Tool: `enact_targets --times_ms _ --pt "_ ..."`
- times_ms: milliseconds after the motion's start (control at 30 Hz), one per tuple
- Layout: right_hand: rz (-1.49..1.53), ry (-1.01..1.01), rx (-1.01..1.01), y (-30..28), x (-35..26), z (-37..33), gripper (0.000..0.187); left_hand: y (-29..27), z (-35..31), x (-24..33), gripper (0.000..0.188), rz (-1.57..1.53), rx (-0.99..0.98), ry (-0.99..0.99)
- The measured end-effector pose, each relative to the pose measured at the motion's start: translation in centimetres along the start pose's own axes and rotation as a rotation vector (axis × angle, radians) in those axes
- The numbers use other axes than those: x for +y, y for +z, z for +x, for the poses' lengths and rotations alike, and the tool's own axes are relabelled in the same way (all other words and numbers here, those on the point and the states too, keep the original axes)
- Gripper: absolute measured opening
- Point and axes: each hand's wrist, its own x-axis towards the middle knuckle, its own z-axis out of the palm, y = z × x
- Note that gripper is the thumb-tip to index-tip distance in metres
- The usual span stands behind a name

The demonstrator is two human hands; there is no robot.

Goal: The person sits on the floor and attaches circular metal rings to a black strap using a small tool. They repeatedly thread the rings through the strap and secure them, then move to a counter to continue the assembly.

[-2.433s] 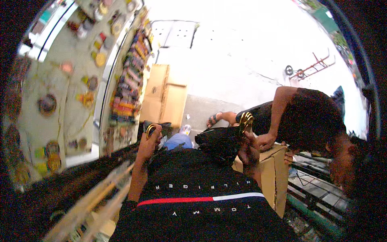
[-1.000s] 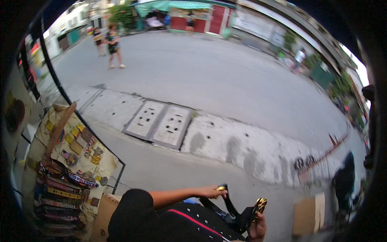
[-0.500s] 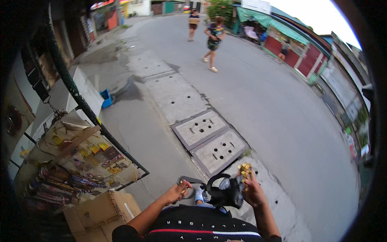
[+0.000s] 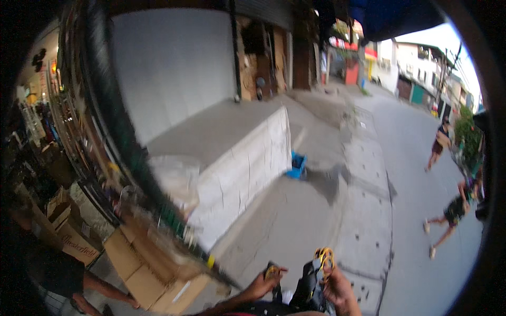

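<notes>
Low in the head view, my left hand (image 4: pixel 263 284) is closed round a small dark object with a yellow part (image 4: pixel 272 272), its kind blurred. My right hand (image 4: pixel 338 288) grips a cluster of yellow-gold loops (image 4: pixel 324 257), too blurred to name. Between the hands, against my right fingers, a black strapped item (image 4: pixel 305 287) hangs in front of my body. Whether it is tied to the loops cannot be made out.
At left, an opened cardboard box (image 4: pixel 179 295) stands below a dark green post (image 4: pixel 126 142), beside another person (image 4: pixel 47 268). A white panel (image 4: pixel 247 168) and blue crate (image 4: pixel 298 164) lie ahead. Two people (image 4: pixel 438 142) walk on the road (image 4: pixel 406 226) at right.
My view has swung left, so the shopfront and white panel now fill the middle and the walkers appear at the right edge. My hands are closer together, still holding the same things.
</notes>
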Motion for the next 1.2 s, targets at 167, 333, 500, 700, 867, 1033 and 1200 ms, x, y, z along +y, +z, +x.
enact_targets --times_ms 167,333,500,700,867,1033,1200 --pt "0.036 0.046 -0.142 -1.8 -8.2 11.6 0.022 -3.2 10.3 -0.6 0.031 -0.219 0.159 -0.113" --pt "-0.063 0.126 -0.015 -1.7 -17.7 25.1 0.032 -8.1 18.2 -1.1 0.035 -0.577 0.376 0.022" --pt "-0.156 0.208 -0.43 6.5 -26.8 44.3 0.035 -9.9 23.3 4.6 0.028 -0.174 0.912 0.407" --pt "-0.081 0.347 -0.881 26.9 -34.0 65.9 0.025 -13.3 26.7 15.9 0.041 -0.279 1.09 0.412" --pt "0.031 0.253 -1.106 45.3 -31.9 80.4 0.023 -16.9 27.7 20.5 0.047 -0.052 1.422 0.463" --pt "0.179 -0.022 -1.371 59.5 -30.1 93.8 0.022 -21.3 28.0 25.4 0.058 -0.374 1.381 0.774" --pt "0.366 0.047 -1.173 67.1 -28.7 105.5 0.019 -26.8 28.1 30.2 0.055 -0.319 1.58 0.815"
